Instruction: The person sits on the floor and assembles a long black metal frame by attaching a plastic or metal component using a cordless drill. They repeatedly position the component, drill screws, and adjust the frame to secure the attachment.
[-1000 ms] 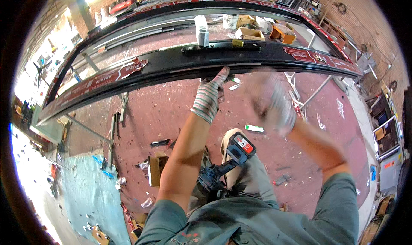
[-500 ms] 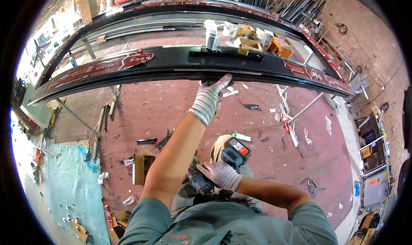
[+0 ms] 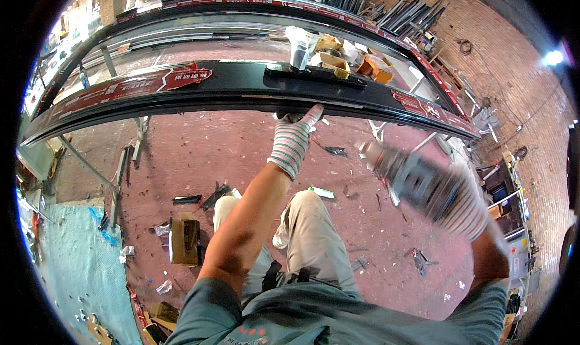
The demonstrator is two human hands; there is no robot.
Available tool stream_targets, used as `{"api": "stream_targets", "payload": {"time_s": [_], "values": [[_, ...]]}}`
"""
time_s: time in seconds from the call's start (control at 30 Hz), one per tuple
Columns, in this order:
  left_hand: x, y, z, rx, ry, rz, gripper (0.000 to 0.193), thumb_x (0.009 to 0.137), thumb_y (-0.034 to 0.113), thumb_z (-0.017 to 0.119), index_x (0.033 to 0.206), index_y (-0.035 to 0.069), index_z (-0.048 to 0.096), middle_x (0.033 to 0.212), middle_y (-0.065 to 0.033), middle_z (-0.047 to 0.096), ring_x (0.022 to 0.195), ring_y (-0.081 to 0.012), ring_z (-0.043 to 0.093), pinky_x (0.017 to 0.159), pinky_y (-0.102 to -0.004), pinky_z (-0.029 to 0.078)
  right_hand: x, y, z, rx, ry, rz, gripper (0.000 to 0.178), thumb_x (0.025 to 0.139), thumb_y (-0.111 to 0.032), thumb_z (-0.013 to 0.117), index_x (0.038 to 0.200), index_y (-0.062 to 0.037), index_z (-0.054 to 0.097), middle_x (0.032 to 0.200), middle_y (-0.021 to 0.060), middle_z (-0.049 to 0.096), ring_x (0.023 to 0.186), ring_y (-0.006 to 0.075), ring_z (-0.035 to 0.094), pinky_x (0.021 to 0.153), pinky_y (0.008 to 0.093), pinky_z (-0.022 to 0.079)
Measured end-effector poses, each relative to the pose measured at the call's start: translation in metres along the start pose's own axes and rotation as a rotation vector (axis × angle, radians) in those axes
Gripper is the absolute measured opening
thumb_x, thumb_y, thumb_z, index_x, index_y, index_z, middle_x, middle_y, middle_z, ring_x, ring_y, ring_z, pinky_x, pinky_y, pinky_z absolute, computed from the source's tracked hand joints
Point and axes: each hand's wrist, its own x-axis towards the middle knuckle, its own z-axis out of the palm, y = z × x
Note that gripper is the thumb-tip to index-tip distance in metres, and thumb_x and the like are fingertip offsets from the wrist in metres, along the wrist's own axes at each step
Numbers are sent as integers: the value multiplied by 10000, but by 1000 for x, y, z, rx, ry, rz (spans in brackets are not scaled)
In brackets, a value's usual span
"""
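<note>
Black frame: the big black frame (image 3: 238, 82) is at 12 o'clock; its near bar runs from 10 to 2, with red film on parts of it.
Left hand: the gloved left hand (image 3: 291, 135) is just below that bar at 12 o'clock. Its thumb is on the front edge and its fingers curl under, so it looks pinched on the bar. I can't tell if a small dark thing is tucked in there.
Right hand: the gloved right hand (image 3: 464, 205), at 4 o'clock, is wrapped around the drill (image 3: 417, 177). Both are blurry, and the two hands are well apart.
Just changed: the drill was down at the waist; now it is out at 3 o'clock, its nose toward the frame.
What that means: the tool is in hand while the left hand stays on the bar, but the drill isn't touching it yet.
Nearby: a black handle-like bar (image 3: 335, 81) lies on the frame at 12 o'clock; a cardboard box (image 3: 175, 241) is at 8.
</note>
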Motion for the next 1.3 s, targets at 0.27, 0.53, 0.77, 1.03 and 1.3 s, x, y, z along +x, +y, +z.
{"api": "stream_targets", "payload": {"time_s": [0.27, 0.53, 0.77, 1.03, 1.3], "values": [[18, -18, 1, -7, -5, 62, 345, 754, 257, 841, 970, 123, 608, 731, 30, 639, 435, -63, 388, 379, -244, 296, 46, -126, 23, -1257, 342, -340, 419, 724, -303, 837, 996, -39, 658, 741, 30, 654, 669, 123, 635, 599, 291, 528], [15, -17, 6, 72, -2, 84, 284, 770, 333, 822, 867, 132, 647, 620, 59, 574, 414, -55, 369, 376, -235, 277, 117, -177, 37, -1351, 35, -374, 261, 779, -251, 778, 836, -12, 692, 563, 42, 579, 429, 105, 513, 399, 249, 402], [2, -3, 5, 78, -7, -18, 407, 786, 275, 815, 1060, 27, 643, 949, -15, 664, 843, -122, 557, 821, -247, 442, 138, -186, 38, -1320, 24, -292, 289, 749, -244, 798, 863, -3, 687, 566, 42, 573, 436, 104, 506, 397, 251, 405], [2, -3, 8, 53, -15, -23, 413, 777, 258, 823, 1057, 38, 613, 911, -5, 628, 795, -119, 535, 762, -248, 417, 133, -186, 47, -1343, 31, -286, 267, 754, -250, 794, 843, -25, 683, 577, 44, 578, 440, 101, 492, 398, 251, 401], [9, -8, -6, 80, 24, 70, 343, 762, 370, 822, 839, 140, 579, 548, 76, 442, 414, -61, 369, 369, -248, 296, 149, -197, 78, -1362, 1, -149, 209, 766, -193, 773, 865, -25, 698, 618, 70, 625, 430, 116, 532, 375, 245, 408]]}}
